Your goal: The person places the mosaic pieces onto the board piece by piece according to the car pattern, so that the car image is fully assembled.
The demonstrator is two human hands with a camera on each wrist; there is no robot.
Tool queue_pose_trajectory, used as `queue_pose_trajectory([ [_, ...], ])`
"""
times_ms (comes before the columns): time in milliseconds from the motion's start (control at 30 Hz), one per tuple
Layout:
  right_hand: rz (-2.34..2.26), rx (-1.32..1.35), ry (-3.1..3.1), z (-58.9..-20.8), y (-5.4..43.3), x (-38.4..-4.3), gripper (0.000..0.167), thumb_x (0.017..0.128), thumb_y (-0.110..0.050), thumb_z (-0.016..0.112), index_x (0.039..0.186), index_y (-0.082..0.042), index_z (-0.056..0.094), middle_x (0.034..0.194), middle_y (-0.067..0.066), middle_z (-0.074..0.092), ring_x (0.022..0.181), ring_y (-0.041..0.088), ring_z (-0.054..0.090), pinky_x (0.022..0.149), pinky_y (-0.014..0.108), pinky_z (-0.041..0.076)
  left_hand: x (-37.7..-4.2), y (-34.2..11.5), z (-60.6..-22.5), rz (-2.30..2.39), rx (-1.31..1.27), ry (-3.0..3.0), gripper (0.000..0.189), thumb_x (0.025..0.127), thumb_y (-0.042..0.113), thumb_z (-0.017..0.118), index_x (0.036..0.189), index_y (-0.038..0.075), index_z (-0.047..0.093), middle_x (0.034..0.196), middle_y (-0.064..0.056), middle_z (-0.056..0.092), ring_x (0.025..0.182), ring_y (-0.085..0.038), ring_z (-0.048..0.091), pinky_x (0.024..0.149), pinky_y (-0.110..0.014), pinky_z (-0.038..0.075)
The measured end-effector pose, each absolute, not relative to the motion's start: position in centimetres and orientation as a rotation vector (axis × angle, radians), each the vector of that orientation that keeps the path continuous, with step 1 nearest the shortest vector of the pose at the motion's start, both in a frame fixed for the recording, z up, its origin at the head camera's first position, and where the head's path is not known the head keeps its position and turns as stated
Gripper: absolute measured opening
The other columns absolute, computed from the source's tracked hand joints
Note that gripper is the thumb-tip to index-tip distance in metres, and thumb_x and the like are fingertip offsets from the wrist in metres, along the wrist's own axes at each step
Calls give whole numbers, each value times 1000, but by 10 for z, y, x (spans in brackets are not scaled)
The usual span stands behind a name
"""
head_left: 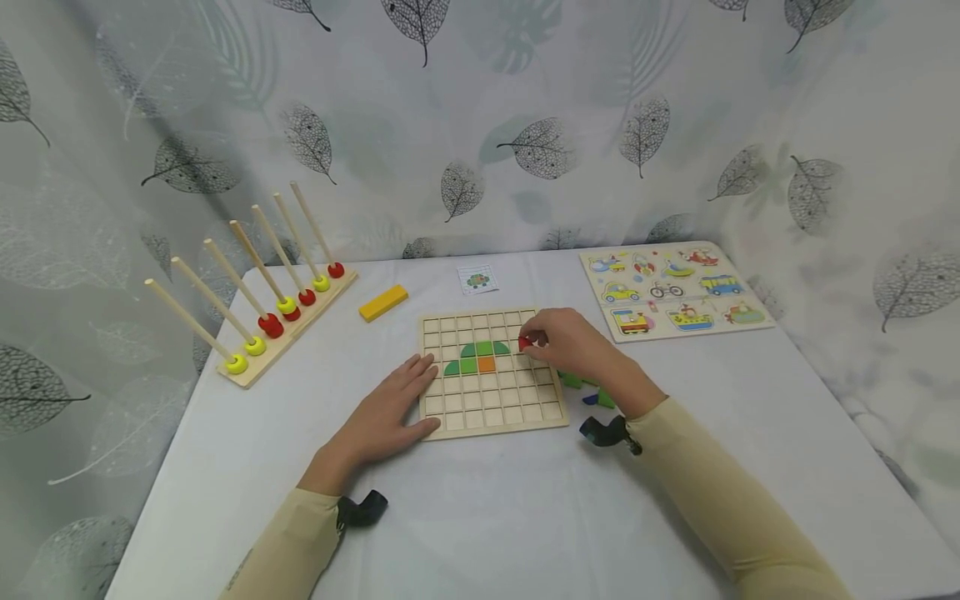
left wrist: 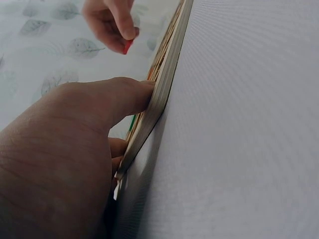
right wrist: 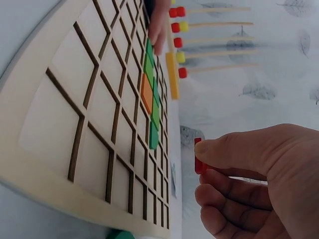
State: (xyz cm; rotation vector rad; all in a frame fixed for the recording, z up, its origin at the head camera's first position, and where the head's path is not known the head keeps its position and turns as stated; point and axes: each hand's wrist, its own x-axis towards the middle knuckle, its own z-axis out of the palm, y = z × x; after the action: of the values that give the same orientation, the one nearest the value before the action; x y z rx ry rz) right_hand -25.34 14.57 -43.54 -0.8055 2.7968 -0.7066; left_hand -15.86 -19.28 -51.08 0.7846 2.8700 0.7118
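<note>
White table [head_left: 480, 517], red piece [right wrist: 198, 167] pinched in right hand [head_left: 570, 343], above grid board [head_left: 512, 397], left hand [head_left: 386, 415] spread against edge

1. White cloth-covered table [head_left: 480, 517]: carries items below.
2. Square pale-wood grid board [head_left: 495, 412]: flat, under right hand's [head_left: 573, 346] grip.
3. Small flat green and blue pieces [head_left: 605, 398]: right of grip, nearer.
4. Small white picture card [head_left: 477, 280]: beyond grip, leftward.
5. Flat wooden picture board [head_left: 667, 308]: right of grip.
6. Yellow rectangular block [head_left: 383, 302]: left.
7. Wooden peg rack with red and yellow beads [head_left: 300, 323]: farthest left.
</note>
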Motion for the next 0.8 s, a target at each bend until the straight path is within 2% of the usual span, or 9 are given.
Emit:
queue_pose_trajectory([
  [300,-706,-834,2784,-439,130,-250,23,97,-13,83,119,-6,81,101,-1,74,93,19,64,84,36,58,-159,-193,-511,723,787,2868,86,102,51,68,170,9,36,179,-2,22,166,-25,14,131,-52,23],
  [800,-672,-914,2772,-454,113,-251,18,96,-16,86,112,-8,82,99,-2,74,90,15,65,83,34,58,-160,-196,-514,760,820,2866,87,102,51,67,170,8,36,179,-3,24,166,-27,16,130,-55,25],
])
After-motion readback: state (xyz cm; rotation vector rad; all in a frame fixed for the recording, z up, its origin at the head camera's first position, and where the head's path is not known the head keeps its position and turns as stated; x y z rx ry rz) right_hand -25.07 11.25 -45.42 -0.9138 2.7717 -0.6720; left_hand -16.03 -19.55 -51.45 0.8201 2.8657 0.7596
